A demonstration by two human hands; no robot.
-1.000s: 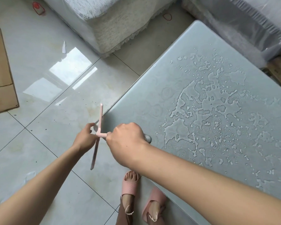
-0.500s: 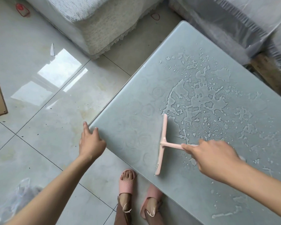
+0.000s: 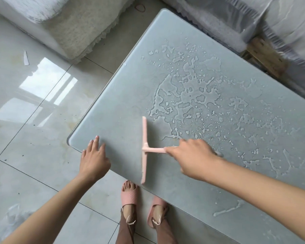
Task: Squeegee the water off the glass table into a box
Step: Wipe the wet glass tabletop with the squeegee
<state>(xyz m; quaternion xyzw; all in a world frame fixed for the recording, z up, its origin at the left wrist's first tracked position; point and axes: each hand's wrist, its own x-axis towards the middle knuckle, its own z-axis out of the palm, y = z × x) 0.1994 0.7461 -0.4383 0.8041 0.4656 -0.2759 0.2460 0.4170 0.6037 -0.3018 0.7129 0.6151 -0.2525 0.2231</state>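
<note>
One glass surface [image 3: 116,110] and one pink squeegee [image 3: 144,138] are recorded. Two hands are counted: left hand [image 3: 93,161], right hand [image 3: 194,158]. Two pink slippers [image 3: 129,193] are listed. On the floor [image 3: 42,164], one red rubber band [image 3: 139,7] and one white scrap [image 3: 26,58] are noted.

Soft, even daylight fills the scene. A bright window reflection glares off the glossy floor [image 3: 48,81] at left. The worktop [image 3: 123,110] has a dull sheen, and shadows are faint. The right hand [image 3: 194,157] and the view's upper right corner smear with motion blur; straight edges bow outward.
</note>
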